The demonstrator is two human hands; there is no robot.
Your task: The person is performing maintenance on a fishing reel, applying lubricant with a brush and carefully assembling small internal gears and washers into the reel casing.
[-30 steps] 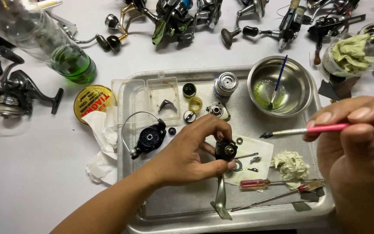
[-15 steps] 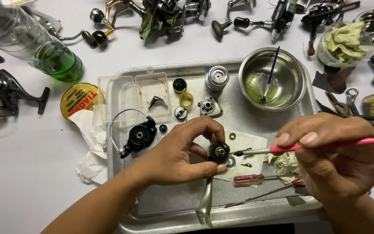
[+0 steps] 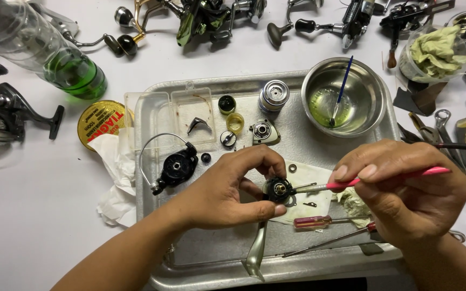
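My left hand [image 3: 227, 191] grips a small black reel body [image 3: 277, 189] with a brass centre, held above a metal tray [image 3: 308, 260]; a silver handle arm [image 3: 256, 248] hangs down from it. My right hand [image 3: 400, 188] pinches a pink-handled brush [image 3: 389, 178], and its tip touches the reel body's centre. A black rotor with a wire bail [image 3: 175, 166] lies on the tray just left of my left hand. A red-handled screwdriver [image 3: 315, 221] lies under my hands.
A steel bowl [image 3: 373, 102] with greenish liquid and a blue brush stands at the tray's back right. A silver spool [image 3: 274, 96], small parts and a clear plastic box [image 3: 168, 116] lie on the tray. A green bottle [image 3: 55, 59], several reels and tools surround it.
My right hand has moved left with the pink brush, bringing its tip onto the reel body. The view has shifted slightly; my left hand keeps hold of the reel body.
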